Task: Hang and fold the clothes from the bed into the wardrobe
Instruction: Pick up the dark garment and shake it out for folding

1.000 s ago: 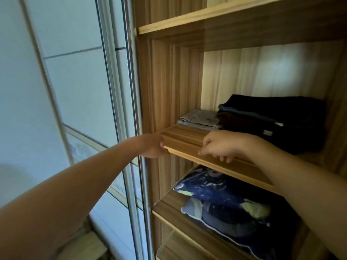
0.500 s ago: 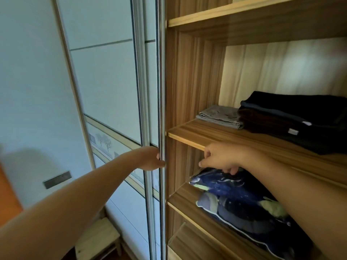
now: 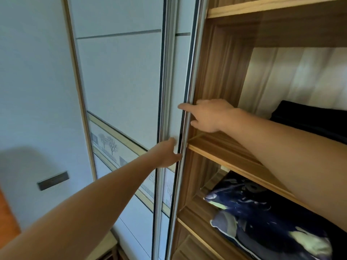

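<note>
Left hand (image 3: 167, 154) grips door (image 3: 177, 72); shelves (image 3: 225, 152) hold clothes (image 3: 309, 121), pillow (image 3: 262, 222).

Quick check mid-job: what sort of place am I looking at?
Most likely a bedroom, at a built-in wardrobe: a white sliding door, wooden shelves holding folded dark clothes, and a blue patterned pillow on the shelf below.

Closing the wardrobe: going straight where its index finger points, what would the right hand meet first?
Probably the sliding door edge: the right hand's index finger overlaps it, though depth is unclear.
</note>
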`<state>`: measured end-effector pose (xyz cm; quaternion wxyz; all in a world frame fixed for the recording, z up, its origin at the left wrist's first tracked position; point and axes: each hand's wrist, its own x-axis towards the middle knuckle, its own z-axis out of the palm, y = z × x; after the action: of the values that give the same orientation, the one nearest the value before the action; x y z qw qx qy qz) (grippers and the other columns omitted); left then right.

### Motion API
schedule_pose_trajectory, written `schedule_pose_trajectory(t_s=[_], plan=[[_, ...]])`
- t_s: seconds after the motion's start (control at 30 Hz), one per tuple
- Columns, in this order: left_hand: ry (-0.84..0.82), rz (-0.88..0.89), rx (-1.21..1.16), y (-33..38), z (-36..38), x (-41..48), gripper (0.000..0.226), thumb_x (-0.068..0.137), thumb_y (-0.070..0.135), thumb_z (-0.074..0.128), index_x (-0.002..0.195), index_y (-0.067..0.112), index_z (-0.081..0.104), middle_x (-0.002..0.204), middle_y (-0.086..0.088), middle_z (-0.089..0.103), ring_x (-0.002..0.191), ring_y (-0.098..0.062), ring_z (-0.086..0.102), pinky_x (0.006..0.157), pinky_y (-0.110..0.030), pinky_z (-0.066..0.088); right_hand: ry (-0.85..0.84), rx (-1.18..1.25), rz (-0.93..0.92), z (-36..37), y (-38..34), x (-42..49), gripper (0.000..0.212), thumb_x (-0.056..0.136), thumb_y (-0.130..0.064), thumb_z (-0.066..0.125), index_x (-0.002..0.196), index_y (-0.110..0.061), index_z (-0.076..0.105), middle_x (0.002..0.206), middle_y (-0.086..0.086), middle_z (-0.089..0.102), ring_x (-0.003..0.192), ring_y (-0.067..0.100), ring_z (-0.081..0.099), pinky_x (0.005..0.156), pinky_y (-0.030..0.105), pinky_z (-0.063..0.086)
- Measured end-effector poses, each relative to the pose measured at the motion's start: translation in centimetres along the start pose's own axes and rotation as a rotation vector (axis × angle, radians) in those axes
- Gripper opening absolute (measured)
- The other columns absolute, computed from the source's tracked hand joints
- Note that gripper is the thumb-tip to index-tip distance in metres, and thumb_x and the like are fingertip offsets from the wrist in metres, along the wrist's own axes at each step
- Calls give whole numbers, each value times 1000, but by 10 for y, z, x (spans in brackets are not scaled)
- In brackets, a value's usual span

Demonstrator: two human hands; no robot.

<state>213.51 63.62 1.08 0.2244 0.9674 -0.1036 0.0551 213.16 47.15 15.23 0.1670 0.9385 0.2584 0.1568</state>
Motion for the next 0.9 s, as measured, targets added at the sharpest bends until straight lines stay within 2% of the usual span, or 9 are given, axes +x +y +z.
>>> schedule_pose_trajectory(t_s=[0.17, 0.33, 0.47, 0.53, 0.6, 0.63, 0.73, 0.83, 0.9], plan=[[3, 95, -51, -1, 1, 12, 45, 93, 30, 64, 134, 15, 51, 119, -4, 65, 108, -21, 62, 84, -30, 48, 67, 10, -75, 12, 5, 11, 37, 104, -43, 39, 139, -34, 30, 86, 0, 55, 71, 19, 54, 52, 32, 45], [8, 167, -88, 10, 6, 5, 35, 92, 26, 64, 126, 21, 58, 107, 4, 65, 100, -18, 63, 82, -28, 47, 94, -35, -51, 2, 12, -10, 36, 104, -45, 37, 138, -33, 35, 88, 1, 61, 66, 17, 54, 51, 29, 42], [2, 200, -67, 34, 14, -7, 27, 92, 31, 62, 117, 22, 60, 105, 2, 67, 97, -19, 63, 85, -35, 53, 538, -203, 81, -38, 26, -30, 40, 102, -41, 46, 135, -17, 47, 98, 11, 59, 85, 30, 59, 60, 34, 42], [-15, 231, -44, 48, 17, -15, 26, 93, 33, 61, 115, 20, 60, 106, 2, 68, 99, -20, 63, 85, -36, 52, 684, -335, 131, -54, 35, -41, 48, 98, -40, 51, 136, -10, 50, 132, 24, 49, 120, 42, 48, 86, 48, 43], [-56, 266, -14, 61, 19, -23, 30, 94, 34, 60, 119, 19, 59, 110, 2, 68, 103, -21, 63, 89, -39, 53, 605, -433, 139, -61, 40, -54, 65, 97, -51, 45, 151, -14, 39, 161, 23, 22, 149, 43, 15, 115, 58, 24], [-74, 286, 19, 68, 20, -27, 31, 94, 36, 58, 121, 20, 58, 112, 2, 68, 104, -21, 63, 90, -41, 53, 546, -455, 154, -60, 42, -59, 72, 97, -57, 40, 156, -16, 31, 166, 20, 10, 153, 42, -1, 120, 61, 13], [-25, 341, 195, 87, 22, -36, 31, 94, 49, 53, 113, 25, 58, 112, 6, 64, 103, -20, 60, 85, -40, 52, 444, -471, 224, -50, 52, -82, 80, 97, -63, 34, 161, -18, 13, 168, 15, -9, 151, 39, -23, 120, 65, 4], [187, 440, 223, 103, 16, -41, 35, 92, 60, 51, 108, 29, 55, 109, 11, 58, 104, -15, 54, 74, -33, 47, 432, -440, 260, -48, 63, -109, 81, 97, -61, 35, 162, -20, 8, 168, 11, -13, 149, 36, -28, 118, 69, 5], [366, 549, 242, 110, 9, -40, 42, 90, 59, 58, 116, 27, 55, 120, 7, 56, 113, -17, 49, 81, -36, 51, 420, -448, 291, -50, 69, -126, 82, 96, -60, 37, 162, -21, 7, 168, 10, -14, 149, 34, -30, 117, 70, 5]])
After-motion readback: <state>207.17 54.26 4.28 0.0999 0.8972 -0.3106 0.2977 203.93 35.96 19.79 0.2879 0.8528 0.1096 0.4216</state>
